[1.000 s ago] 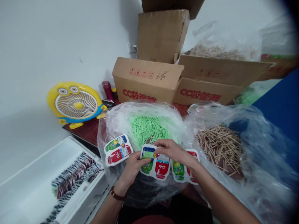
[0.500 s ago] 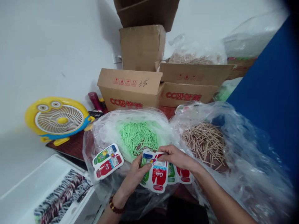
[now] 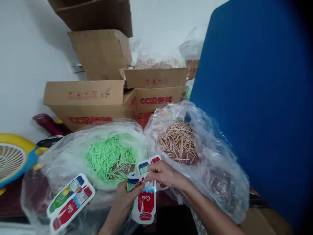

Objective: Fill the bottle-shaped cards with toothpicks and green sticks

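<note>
My left hand (image 3: pixel 124 199) grips a bottle-shaped printed packet (image 3: pixel 146 204), red with the word Cola on one half and green on the other. My right hand (image 3: pixel 165 174) is closed at the packet's top edge, thumb and fingers pinched together there. Behind my right fingers a second packet (image 3: pixel 143 167) of the same print shows in part. Another such packet (image 3: pixel 70 204) lies to the left on clear plastic. Just beyond my hands is a heap of thin green sticks (image 3: pixel 111 156) in a plastic bag. Thin tan sticks (image 3: pixel 178 140) fill a second bag at the right.
Open cardboard boxes (image 3: pixel 83 112) with red print stand behind the bags, and a plain box (image 3: pixel 97 54) rises above them. A blue panel (image 3: pixel 249 88) closes off the right side. At the left edge stands a yellow fan (image 3: pixel 13 140).
The view has swung to the right, so the fan and boxes sit further left and the white bin is nearly out of view. Both hands stay on the packet.
</note>
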A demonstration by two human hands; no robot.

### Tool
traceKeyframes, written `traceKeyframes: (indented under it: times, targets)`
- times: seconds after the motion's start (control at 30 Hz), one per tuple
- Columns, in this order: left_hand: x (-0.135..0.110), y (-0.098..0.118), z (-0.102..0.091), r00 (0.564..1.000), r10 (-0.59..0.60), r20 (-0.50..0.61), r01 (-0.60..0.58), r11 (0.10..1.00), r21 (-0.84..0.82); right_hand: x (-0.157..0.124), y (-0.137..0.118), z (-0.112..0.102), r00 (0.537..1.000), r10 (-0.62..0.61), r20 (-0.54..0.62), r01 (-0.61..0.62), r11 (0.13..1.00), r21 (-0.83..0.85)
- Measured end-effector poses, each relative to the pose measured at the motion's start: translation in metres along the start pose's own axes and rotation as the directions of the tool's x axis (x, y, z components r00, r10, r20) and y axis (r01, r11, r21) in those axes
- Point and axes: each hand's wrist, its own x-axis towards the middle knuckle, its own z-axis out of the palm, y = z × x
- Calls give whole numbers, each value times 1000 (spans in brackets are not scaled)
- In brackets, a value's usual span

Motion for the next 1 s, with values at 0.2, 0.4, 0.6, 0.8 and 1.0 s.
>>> traceKeyframes:
  times: [0.2, 0.4, 0.6, 0.8, 1.0]
  targets:
    - [4, 2, 20, 986, -98, 138, 101, 995, -14, -17, 15, -59, 1000, -22, -12, 22, 999, 23]
    - [1, -3, 32, 981, -119, 153, 129, 990, -54, -5, 58, -144, 886, 46, -460, -309, 799, -515]
    - [-8, -11, 32, 988, -141, 68, 150, 979, -139, 44, 62, -120, 936, 60, -346, -298, 657, -692]
    - [-7, -20, 5, 982, -186, -28, 178, 966, -189, 69, 47, -95, 954, 38, -298, -278, 490, -826]
    - [-8, -19, 11, 984, -176, -30, 166, 963, -211, 85, 51, -77, 948, 114, -297, -318, 344, -884]
